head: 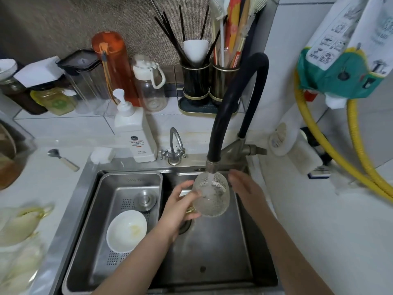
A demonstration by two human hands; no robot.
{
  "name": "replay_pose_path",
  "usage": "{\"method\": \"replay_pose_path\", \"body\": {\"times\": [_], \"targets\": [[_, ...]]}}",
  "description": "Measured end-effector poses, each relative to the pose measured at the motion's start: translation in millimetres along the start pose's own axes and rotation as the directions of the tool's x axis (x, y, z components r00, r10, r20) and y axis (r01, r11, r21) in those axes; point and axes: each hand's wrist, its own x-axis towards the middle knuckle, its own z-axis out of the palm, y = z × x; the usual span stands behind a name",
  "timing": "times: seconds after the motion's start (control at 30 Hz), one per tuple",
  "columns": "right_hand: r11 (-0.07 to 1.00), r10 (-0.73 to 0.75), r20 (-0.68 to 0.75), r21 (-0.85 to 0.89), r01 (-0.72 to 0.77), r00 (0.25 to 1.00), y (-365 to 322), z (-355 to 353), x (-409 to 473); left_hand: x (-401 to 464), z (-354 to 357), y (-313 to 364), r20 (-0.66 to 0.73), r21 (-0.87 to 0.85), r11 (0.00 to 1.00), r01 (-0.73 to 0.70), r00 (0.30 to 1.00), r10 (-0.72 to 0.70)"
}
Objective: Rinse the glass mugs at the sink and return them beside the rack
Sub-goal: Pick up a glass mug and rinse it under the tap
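Clear, pebble-textured mug (211, 196) with gold handle. Black faucet hose (223, 107). Steel-grey sink (212, 248). White bowl (126, 231). White soap bottle (134, 133). Orange flask (113, 64). Yellow ribbed hose (331, 150). Teal printed cloth (338, 75).

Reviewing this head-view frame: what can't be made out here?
- Textured glass mug: handle hidden by left hand.
- White pump bottle: label print too small.
- Pale objects on the counter: blurred, cut by left edge.
- Right hand: contact with mug unclear.
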Motion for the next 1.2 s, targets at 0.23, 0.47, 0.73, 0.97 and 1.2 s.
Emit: {"method": "replay_pose_path", "body": {"times": [0.23,0.47,0.73,0.97,1.2], "targets": [[0.991,-0.127,0.264,0.08,0.11,0.956,-0.2,35.1,-34.4,-2.9,-16.0,-3.3,-0.008,0.052,0.999,-0.017,1.0,0.017],[0.991,-0.097,0.103,0.106,0.086,0.99,-22.1,48.6,-43.4,-8.2,-31.9,-4.3,0.16,0.1,0.994,-0.053,0.986,0.037],[0.972,-0.185,0.043,0.155,0.176,0.982,-39.8,65.0,-61.0,-11.3,-44.0,-7.3,0.07,0.129,0.979,-0.158,0.986,0.15],[0.934,-0.328,0.002,0.15,0.324,0.945,-52.5,59.1,-62.8,-8.3,-31.6,-4.1,0.037,0.186,0.961,-0.206,0.979,0.202],[0.981,-0.131,0.034,0.15,0.125,0.991,-14.7,53.4,-54.2,-8.9,-39.3,-9.9,0.038,0.076,0.987,-0.14,0.99,0.138]]}}
